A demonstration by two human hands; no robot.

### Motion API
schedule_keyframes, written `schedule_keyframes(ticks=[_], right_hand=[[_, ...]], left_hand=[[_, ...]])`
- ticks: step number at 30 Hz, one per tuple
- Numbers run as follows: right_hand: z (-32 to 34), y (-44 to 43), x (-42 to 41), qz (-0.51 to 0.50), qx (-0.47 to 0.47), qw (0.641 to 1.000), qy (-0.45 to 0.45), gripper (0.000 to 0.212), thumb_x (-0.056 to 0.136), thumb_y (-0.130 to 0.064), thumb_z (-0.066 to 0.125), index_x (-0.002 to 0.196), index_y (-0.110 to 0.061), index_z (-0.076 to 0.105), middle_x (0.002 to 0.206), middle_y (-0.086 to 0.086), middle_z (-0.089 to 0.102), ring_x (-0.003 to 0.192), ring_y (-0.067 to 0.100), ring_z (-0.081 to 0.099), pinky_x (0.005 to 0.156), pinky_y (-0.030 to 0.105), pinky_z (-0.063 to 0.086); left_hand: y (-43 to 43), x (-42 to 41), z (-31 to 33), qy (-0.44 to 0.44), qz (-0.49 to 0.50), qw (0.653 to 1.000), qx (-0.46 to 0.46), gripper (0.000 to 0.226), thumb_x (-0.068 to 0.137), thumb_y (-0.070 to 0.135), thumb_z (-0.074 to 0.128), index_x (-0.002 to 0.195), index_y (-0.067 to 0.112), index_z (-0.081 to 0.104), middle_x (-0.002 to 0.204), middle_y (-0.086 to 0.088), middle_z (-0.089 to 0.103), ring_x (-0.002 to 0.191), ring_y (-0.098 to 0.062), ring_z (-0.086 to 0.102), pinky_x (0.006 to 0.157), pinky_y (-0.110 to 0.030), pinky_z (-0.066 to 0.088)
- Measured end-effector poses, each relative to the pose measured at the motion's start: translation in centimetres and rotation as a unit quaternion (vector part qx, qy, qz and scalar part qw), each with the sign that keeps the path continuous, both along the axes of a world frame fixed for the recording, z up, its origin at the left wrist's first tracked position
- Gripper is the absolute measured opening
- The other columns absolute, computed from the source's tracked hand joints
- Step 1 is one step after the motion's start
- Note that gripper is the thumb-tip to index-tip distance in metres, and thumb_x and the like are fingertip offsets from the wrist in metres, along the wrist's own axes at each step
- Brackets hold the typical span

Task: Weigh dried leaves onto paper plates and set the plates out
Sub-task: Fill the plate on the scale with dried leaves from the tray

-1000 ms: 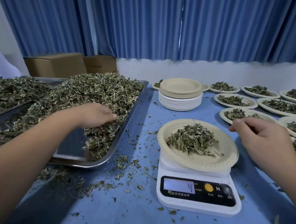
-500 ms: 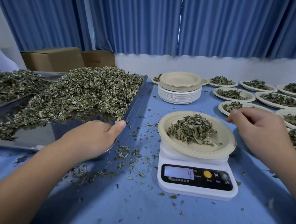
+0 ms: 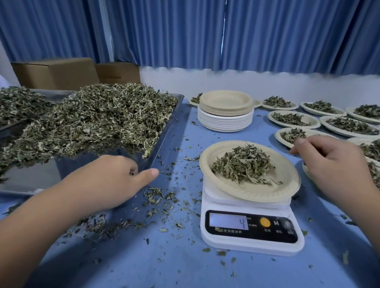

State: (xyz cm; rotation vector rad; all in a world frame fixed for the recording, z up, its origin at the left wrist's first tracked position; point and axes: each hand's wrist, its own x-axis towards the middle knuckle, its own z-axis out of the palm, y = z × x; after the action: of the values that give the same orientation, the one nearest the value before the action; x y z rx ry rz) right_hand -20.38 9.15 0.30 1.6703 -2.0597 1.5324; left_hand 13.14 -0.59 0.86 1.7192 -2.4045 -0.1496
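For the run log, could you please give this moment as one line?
paper plate of dried leaves on kitchen scale, reads 4 | left hand: fingers curled at tray corner | right hand: loosely curled beside plate

The scale [image 3: 251, 233] has unreadably blurred button labels.

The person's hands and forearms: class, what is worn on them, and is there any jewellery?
The left hand and right hand are bare: no gloves, rings, watch or bracelet. The left forearm and right forearm are uncovered to the picture's edge, so no sleeve shows. The thumbnails are short and unpainted.
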Motion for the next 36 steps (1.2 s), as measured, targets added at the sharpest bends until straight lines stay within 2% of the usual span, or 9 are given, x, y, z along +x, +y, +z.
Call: schedule_keyframes(ticks=[2, 7, 12, 15, 20, 23, 27, 32, 36], right_hand=[[0.0, 0.0, 0.0, 0.0, -0.001, 1.0, 0.0, 0.031, 0.093, -0.021, 0.056, 0.065, -0.026, 0.066, 0.048, 0.018, 0.047, 0.038, 0.009, 0.037, 0.035, 0.013, 0.025], [0.0, 0.0, -0.1, -0.003, 0.001, 1.0, 0.001, 0.032, 0.094, -0.019, 0.056, 0.064, -0.025, 0.065, 0.042, 0.005, 0.039, 0.038, 0.009, 0.035, 0.036, 0.013, 0.024], [0.0, 0.0, 0.0, 0.001, -0.002, 1.0, 0.003, 0.032, 0.094, -0.02, 0.055, 0.064, -0.027, 0.064, 0.043, 0.009, 0.043, 0.037, 0.01, 0.036, 0.035, 0.013, 0.025], [0.0, 0.0, 0.0, -0.003, 0.006, 1.0, -0.004, 0.031, 0.093, -0.021, 0.055, 0.065, -0.026, 0.065, 0.04, 0.0, 0.039, 0.036, 0.01, 0.036, 0.035, 0.013, 0.025], [0.1, 0.0, 0.1, 0.002, 0.005, 1.0, -0.017, 0.03, 0.094, -0.02, 0.055, 0.066, -0.023, 0.066, 0.045, 0.015, 0.043, 0.036, 0.009, 0.035, 0.034, 0.012, 0.024], [0.3, -0.1, 0.1, -0.008, 0.006, 1.0, -0.018, 0.03, 0.094, -0.019, 0.054, 0.067, -0.023, 0.067, 0.041, 0.002, 0.042, 0.037, 0.007, 0.038, 0.036, 0.012, 0.027], [0.2, 0.1, 0.3, -0.004, 0.001, 1.0, -0.019, 0.03, 0.094, -0.019, 0.055, 0.067, -0.024, 0.066, 0.051, 0.013, 0.053, 0.043, 0.008, 0.042, 0.042, 0.012, 0.032], [0.2, 0.0, 0.7, 0.012, 0.006, 1.0, -0.019, 0.029, 0.094, -0.017, 0.055, 0.069, -0.011, 0.068, 0.039, -0.017, 0.047, 0.043, -0.001, 0.046, 0.043, 0.01, 0.031], [0.1, -0.1, 0.5, 0.019, 0.008, 1.0, -0.019, 0.03, 0.095, -0.017, 0.054, 0.07, -0.008, 0.068, 0.041, -0.023, 0.049, 0.045, -0.002, 0.047, 0.044, 0.01, 0.032]], left_hand=[[-0.5, 0.2, 0.2, 0.023, -0.005, 1.0, 0.001, 0.058, 0.088, 0.064, 0.042, 0.054, 0.018, 0.048, 0.039, 0.004, 0.045, 0.038, -0.006, 0.043, 0.045, -0.024, 0.031], [-1.2, 0.8, 0.6, 0.092, -0.008, 0.995, -0.024, 0.046, 0.09, 0.054, 0.051, 0.058, 0.021, 0.054, 0.04, 0.005, 0.055, 0.032, -0.005, 0.044, 0.036, -0.017, 0.028], [-1.4, 1.1, 0.6, 0.122, -0.019, 0.99, -0.068, 0.039, 0.091, 0.051, 0.049, 0.07, 0.02, 0.059, 0.03, 0.006, 0.044, 0.024, -0.007, 0.035, 0.028, -0.014, 0.021], [-1.6, 1.2, 0.6, 0.141, -0.025, 0.986, -0.089, 0.04, 0.092, 0.051, 0.048, 0.07, 0.019, 0.059, 0.031, 0.008, 0.044, 0.026, -0.006, 0.039, 0.03, -0.014, 0.027], [-1.9, 1.4, 0.7, 0.185, -0.023, 0.977, -0.104, 0.042, 0.093, 0.05, 0.047, 0.07, 0.016, 0.057, 0.03, 0.006, 0.041, 0.026, -0.008, 0.035, 0.032, -0.016, 0.027], [-1.8, 1.4, 0.9, 0.228, -0.027, 0.968, -0.104, 0.039, 0.093, 0.051, 0.047, 0.071, 0.021, 0.059, 0.031, 0.005, 0.04, 0.026, -0.007, 0.032, 0.032, -0.017, 0.024], [-1.5, 1.1, 1.8, 0.271, -0.04, 0.957, -0.095, 0.039, 0.091, 0.054, 0.048, 0.074, 0.022, 0.064, 0.032, 0.004, 0.037, 0.028, -0.006, 0.031, 0.034, -0.017, 0.026], [-1.7, -0.8, 4.4, 0.324, -0.053, 0.938, -0.109, 0.047, 0.089, 0.06, 0.05, 0.071, 0.02, 0.064, 0.045, -0.013, 0.046, 0.043, -0.011, 0.047, 0.051, -0.025, 0.037], [-1.8, -5.1, 6.9, 0.326, -0.104, 0.933, -0.112, 0.057, 0.091, 0.059, 0.05, 0.083, 0.005, 0.063, 0.054, -0.015, 0.048, 0.048, -0.013, 0.048, 0.055, -0.026, 0.04]])
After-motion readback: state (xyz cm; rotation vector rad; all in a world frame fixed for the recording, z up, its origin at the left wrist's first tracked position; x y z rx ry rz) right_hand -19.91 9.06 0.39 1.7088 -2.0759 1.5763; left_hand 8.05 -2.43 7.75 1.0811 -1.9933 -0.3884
